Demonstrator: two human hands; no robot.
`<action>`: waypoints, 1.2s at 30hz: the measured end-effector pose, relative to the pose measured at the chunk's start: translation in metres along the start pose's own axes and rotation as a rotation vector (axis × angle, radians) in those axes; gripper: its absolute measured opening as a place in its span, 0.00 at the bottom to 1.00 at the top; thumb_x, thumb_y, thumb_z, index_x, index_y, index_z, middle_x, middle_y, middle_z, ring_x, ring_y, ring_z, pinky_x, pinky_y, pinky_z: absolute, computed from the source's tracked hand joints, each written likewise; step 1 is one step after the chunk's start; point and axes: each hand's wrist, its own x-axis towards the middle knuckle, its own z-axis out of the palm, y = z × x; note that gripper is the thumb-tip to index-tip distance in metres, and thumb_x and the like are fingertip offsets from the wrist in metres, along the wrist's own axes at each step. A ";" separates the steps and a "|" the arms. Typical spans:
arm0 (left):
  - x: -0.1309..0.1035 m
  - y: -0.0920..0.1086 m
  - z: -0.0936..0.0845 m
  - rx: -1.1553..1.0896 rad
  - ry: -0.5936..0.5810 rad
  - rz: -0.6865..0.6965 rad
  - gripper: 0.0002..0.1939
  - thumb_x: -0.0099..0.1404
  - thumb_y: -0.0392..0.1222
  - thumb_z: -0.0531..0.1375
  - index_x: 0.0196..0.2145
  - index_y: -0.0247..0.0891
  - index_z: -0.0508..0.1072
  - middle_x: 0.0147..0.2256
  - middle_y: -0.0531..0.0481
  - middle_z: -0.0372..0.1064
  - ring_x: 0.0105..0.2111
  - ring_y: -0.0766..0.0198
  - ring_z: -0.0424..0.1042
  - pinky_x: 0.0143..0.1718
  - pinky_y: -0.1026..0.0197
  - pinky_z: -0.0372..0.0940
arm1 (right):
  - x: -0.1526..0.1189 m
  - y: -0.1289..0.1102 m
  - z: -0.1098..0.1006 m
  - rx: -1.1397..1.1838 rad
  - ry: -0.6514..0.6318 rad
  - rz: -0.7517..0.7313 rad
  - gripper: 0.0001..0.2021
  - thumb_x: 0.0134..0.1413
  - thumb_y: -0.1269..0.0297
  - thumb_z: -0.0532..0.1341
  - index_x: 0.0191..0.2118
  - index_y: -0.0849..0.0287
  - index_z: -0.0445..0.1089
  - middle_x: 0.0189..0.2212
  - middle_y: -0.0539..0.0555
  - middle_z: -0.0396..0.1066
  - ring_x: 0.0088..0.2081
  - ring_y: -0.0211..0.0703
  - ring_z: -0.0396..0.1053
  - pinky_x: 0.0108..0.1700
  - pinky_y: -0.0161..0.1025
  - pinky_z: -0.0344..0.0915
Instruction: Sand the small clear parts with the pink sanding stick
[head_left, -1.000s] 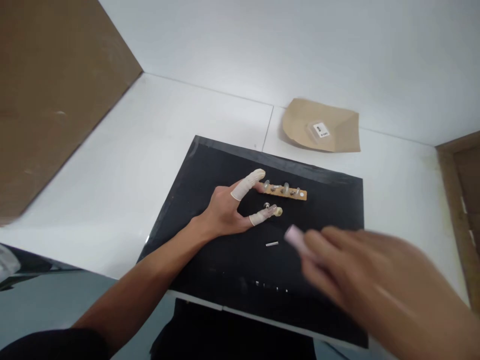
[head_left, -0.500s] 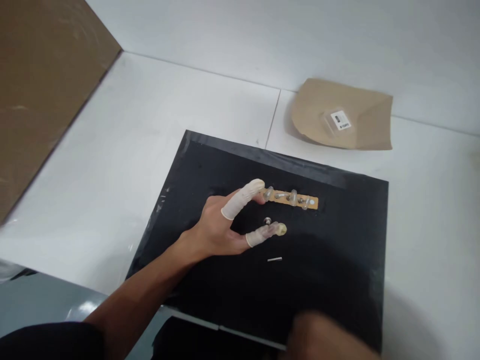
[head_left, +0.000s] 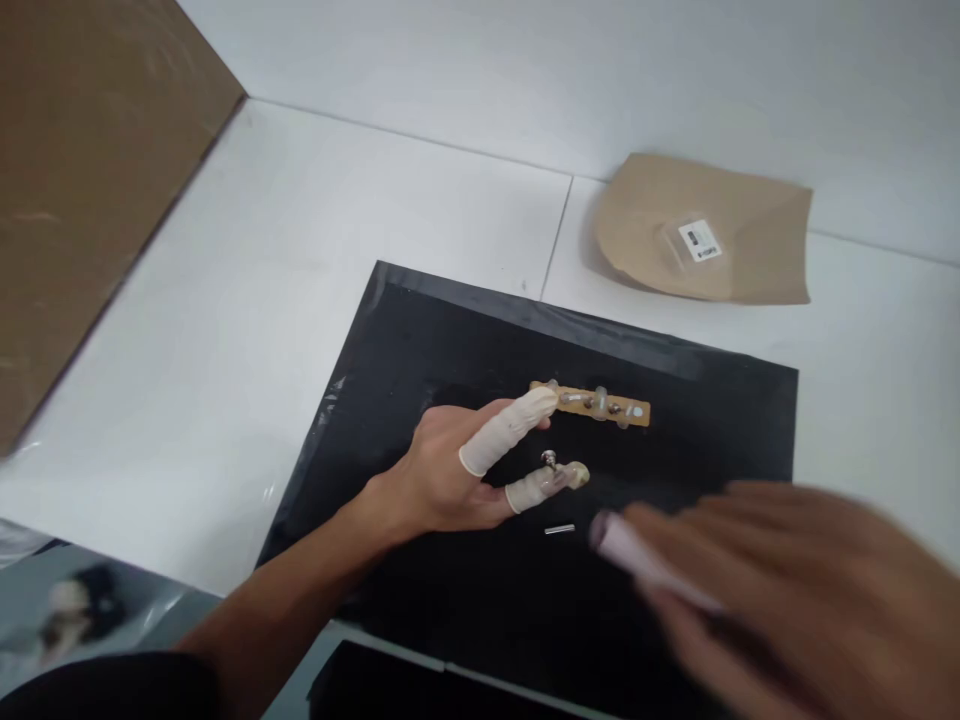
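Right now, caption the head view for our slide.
Finger-cotted left hand by an orange strip; right hand grips a pale tube over a black mat.

Here's the narrow orange strip (head_left: 643,420), flat on the black mat (head_left: 465,350), clear and metal bits along it, its near end at the left hand's (head_left: 457,470) covered fingertip. A shiny, round-headed metal piece (head_left: 548,459) sits right at the thumb. The slim silver pin (head_left: 559,529) lies flat, just below. And a pale pinkish tube (head_left: 630,548), blurred and slanting, in the right hand (head_left: 802,580)!
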 end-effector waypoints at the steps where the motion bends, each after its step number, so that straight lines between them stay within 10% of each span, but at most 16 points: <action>1: 0.000 0.000 0.000 0.001 0.002 0.004 0.36 0.69 0.48 0.69 0.68 0.36 0.64 0.38 0.49 0.83 0.26 0.69 0.80 0.25 0.69 0.73 | 0.001 0.000 -0.003 -0.025 0.058 0.049 0.12 0.78 0.65 0.49 0.42 0.55 0.67 0.28 0.45 0.75 0.23 0.36 0.67 0.32 0.43 0.58; 7: -0.002 -0.001 0.004 0.026 0.007 0.054 0.37 0.69 0.47 0.70 0.69 0.38 0.63 0.39 0.51 0.83 0.29 0.68 0.82 0.29 0.69 0.76 | 0.003 -0.016 -0.005 0.060 -0.140 -0.163 0.11 0.71 0.72 0.52 0.37 0.56 0.69 0.22 0.44 0.71 0.21 0.38 0.65 0.27 0.43 0.56; 12: 0.000 -0.001 0.003 0.053 0.034 0.090 0.38 0.70 0.47 0.70 0.71 0.38 0.61 0.40 0.50 0.84 0.30 0.71 0.80 0.28 0.71 0.72 | 0.003 -0.020 -0.005 -0.356 0.141 0.060 0.11 0.73 0.68 0.52 0.45 0.59 0.73 0.22 0.47 0.73 0.20 0.41 0.69 0.27 0.44 0.58; 16: 0.001 -0.003 0.004 0.094 0.040 0.101 0.35 0.72 0.44 0.68 0.71 0.37 0.60 0.42 0.48 0.84 0.33 0.70 0.82 0.29 0.72 0.73 | 0.006 -0.039 0.012 -0.094 0.052 -0.267 0.13 0.64 0.74 0.55 0.27 0.55 0.65 0.15 0.44 0.61 0.13 0.38 0.54 0.20 0.44 0.47; 21: 0.000 -0.007 0.008 0.170 0.137 0.189 0.37 0.70 0.43 0.70 0.70 0.35 0.61 0.44 0.45 0.84 0.35 0.66 0.83 0.30 0.70 0.75 | 0.002 -0.026 -0.002 -0.369 0.284 0.056 0.10 0.73 0.67 0.55 0.45 0.62 0.74 0.24 0.50 0.74 0.21 0.42 0.68 0.28 0.44 0.58; 26: 0.007 0.002 0.006 0.186 0.190 0.161 0.38 0.69 0.40 0.71 0.70 0.38 0.60 0.47 0.44 0.82 0.38 0.65 0.83 0.30 0.70 0.76 | 0.001 -0.027 0.006 -0.269 0.122 -0.284 0.10 0.70 0.72 0.55 0.43 0.65 0.75 0.25 0.50 0.72 0.21 0.41 0.64 0.25 0.46 0.55; 31: 0.014 0.030 -0.003 0.123 0.207 -0.024 0.41 0.69 0.40 0.70 0.72 0.41 0.56 0.51 0.44 0.80 0.20 0.77 0.65 0.20 0.72 0.67 | -0.001 -0.013 -0.012 -0.622 0.434 -0.230 0.09 0.66 0.70 0.67 0.48 0.70 0.75 0.23 0.48 0.73 0.23 0.37 0.64 0.28 0.42 0.60; 36: 0.016 0.059 -0.009 0.115 0.336 -0.153 0.44 0.66 0.35 0.71 0.73 0.42 0.55 0.50 0.46 0.78 0.17 0.82 0.47 0.14 0.73 0.52 | -0.002 -0.021 -0.027 -0.521 0.218 -0.553 0.13 0.69 0.71 0.57 0.50 0.72 0.76 0.27 0.53 0.77 0.24 0.42 0.68 0.27 0.45 0.63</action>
